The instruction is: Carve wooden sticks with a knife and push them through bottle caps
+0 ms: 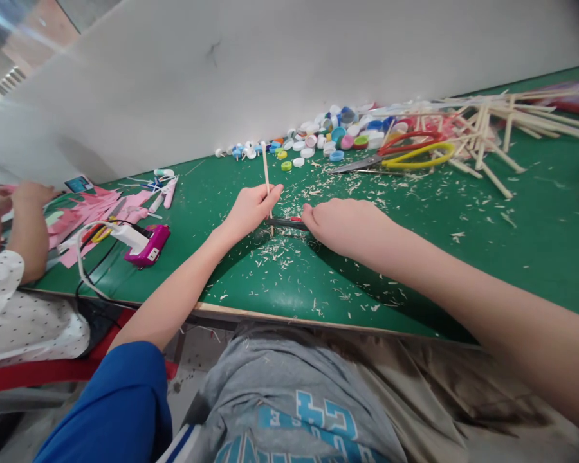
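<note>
My left hand point(252, 209) pinches a thin wooden stick point(266, 168), which stands nearly upright with its lower end close to the green table. In my right hand point(340, 222) is a dark utility knife point(289, 222) with a red part near the thumb. Its front end meets the stick just below my left fingers; whether the edge bites into the wood is too small to tell. Pale wood shavings point(280, 254) lie scattered around and under both hands.
Bottle caps point(338, 134) are heaped along the wall. Scissors with red and yellow handles point(417, 150) lie by a pile of wooden sticks point(492, 128). Leftward are a magenta power adapter point(148, 246), cords, pink sheets point(89, 215) and a co-worker's hand point(31, 196).
</note>
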Motion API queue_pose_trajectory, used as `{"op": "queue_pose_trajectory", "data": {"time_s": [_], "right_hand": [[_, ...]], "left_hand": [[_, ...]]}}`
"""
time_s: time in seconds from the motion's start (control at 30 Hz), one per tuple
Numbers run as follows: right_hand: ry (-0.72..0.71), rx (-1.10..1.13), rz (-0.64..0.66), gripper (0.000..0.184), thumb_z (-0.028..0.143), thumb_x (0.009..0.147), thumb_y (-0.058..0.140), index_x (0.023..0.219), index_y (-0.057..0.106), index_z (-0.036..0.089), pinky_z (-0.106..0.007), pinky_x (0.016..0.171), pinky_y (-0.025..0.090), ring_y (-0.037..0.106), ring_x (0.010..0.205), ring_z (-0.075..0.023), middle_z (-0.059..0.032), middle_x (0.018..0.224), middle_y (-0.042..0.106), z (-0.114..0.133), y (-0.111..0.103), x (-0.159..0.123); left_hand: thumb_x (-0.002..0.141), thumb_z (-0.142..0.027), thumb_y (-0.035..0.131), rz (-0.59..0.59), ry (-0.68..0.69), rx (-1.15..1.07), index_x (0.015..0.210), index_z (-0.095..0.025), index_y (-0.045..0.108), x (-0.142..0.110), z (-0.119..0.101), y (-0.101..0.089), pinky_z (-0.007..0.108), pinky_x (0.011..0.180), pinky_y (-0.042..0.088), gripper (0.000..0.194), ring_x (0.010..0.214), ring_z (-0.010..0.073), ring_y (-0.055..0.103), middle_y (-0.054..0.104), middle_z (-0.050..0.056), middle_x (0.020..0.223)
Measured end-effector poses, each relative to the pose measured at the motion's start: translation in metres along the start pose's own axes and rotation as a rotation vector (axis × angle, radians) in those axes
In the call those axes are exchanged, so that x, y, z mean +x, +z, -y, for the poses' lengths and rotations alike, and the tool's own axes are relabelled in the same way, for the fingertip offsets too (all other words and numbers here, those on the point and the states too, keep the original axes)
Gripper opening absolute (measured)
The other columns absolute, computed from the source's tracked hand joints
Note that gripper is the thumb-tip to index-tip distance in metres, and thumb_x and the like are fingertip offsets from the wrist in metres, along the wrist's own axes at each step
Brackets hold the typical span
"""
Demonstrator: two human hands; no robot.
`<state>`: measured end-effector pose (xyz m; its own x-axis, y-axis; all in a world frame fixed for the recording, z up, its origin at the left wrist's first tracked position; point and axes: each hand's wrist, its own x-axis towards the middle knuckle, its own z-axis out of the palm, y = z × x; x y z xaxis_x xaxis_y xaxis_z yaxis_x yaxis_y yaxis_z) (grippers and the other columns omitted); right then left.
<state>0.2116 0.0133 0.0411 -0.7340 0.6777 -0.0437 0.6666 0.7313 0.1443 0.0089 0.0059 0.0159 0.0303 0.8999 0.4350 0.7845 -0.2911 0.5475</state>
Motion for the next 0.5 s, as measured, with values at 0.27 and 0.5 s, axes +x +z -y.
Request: {"op": "queue_pose_trajectory", "data": {"time_s": [0.27,0.5], "right_hand": [[-0.032,-0.033,0.048,0.044,0.010,0.093,0.030,0.132,0.052,0.012,-0.034,0.065,0.044,0.061,0.088,-0.0258,-0.0173,0.096,0.061,0.0042,-0.0012,-0.0041],[-0.045,-0.032,0.112,0.044,0.009,0.091,0.035,0.131,0.052,0.011,-0.037,0.067,0.046,0.061,0.090,-0.0272,-0.0182,0.102,0.060,0.0031,-0.0016,-0.0028]], "left_hand": [[0.095,-0.045,0.042,0.000,-0.018,-0.022,0.056,-0.021,0.041,0.0002,0.0019,0.0014,0.027,0.056,0.038,0.046,0.046,0.0086,0.047,0.048,-0.006,0.047],[0.095,-0.061,0.028,0.004,0.018,0.013,0.056,-0.021,0.043,0.0007,0.0020,0.0037,0.028,0.058,0.038,0.058,0.050,0.0098,0.047,0.049,-0.003,0.050]]}}
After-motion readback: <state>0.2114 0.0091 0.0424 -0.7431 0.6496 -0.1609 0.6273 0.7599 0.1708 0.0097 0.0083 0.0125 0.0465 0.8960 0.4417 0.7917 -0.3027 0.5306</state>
